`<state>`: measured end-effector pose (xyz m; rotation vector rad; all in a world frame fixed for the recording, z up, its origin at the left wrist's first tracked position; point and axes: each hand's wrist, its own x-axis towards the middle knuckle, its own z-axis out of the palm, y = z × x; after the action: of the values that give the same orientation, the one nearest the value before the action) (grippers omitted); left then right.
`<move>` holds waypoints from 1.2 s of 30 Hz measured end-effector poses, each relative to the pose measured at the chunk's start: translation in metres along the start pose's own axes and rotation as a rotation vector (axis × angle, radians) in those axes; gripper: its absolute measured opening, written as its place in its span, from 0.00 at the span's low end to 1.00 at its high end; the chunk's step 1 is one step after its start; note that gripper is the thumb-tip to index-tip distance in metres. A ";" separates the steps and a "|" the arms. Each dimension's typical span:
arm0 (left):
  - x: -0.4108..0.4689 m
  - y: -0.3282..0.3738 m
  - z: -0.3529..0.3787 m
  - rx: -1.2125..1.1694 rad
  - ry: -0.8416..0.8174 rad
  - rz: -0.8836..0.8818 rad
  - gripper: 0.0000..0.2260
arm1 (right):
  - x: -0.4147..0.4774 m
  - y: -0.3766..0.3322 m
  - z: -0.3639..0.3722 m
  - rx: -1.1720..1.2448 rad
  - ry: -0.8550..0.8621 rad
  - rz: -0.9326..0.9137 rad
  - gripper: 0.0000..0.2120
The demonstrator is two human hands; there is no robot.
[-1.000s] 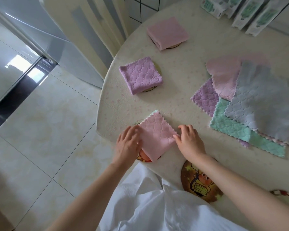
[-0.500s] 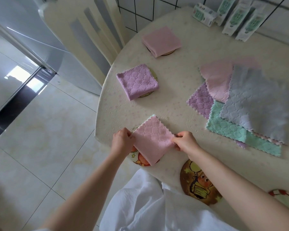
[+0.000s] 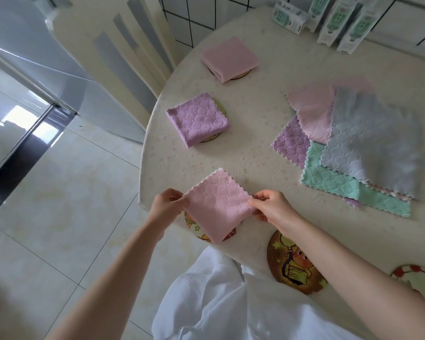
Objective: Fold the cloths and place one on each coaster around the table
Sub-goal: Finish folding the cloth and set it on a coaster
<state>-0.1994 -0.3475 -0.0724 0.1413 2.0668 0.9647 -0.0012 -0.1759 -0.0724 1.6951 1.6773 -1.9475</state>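
We are pinching the folded pink cloth at its two side corners, left hand and right hand each curling fingers onto it, low in the centre of the frame, over the cartoon coaster at the near edge of the table. Releasing unevenly, we are risking the fold springing open or the pink cloth slipping off the rim. It is looking plush, quilted, scallop-edged, turned like a diamond.

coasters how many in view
5 coasters: under the far pink cloth, under the purple cloth, under the held cloth, plus the bare lightbulb coaster and red-rimmed coaster. Others may be hidden.
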 end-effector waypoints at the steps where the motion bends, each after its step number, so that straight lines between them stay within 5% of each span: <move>1: -0.001 -0.003 -0.003 -0.067 -0.005 -0.005 0.07 | -0.004 0.001 0.003 0.004 -0.001 -0.006 0.05; 9: 0.002 -0.022 -0.005 -0.141 0.041 0.000 0.06 | -0.023 0.033 0.030 -0.059 0.102 -0.005 0.01; 21: 0.007 -0.011 0.005 0.375 0.217 0.179 0.05 | -0.029 0.043 0.027 -0.368 0.176 -0.125 0.05; 29: -0.007 0.028 0.041 0.571 0.316 0.395 0.09 | -0.031 0.058 -0.046 -0.400 0.156 -0.178 0.07; 36: -0.043 0.054 0.146 0.649 0.265 0.491 0.07 | -0.037 0.087 -0.153 -0.454 0.177 -0.225 0.06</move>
<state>-0.0778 -0.2416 -0.0611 0.9373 2.5943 0.5606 0.1700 -0.1215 -0.0714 1.5928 2.2448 -1.3599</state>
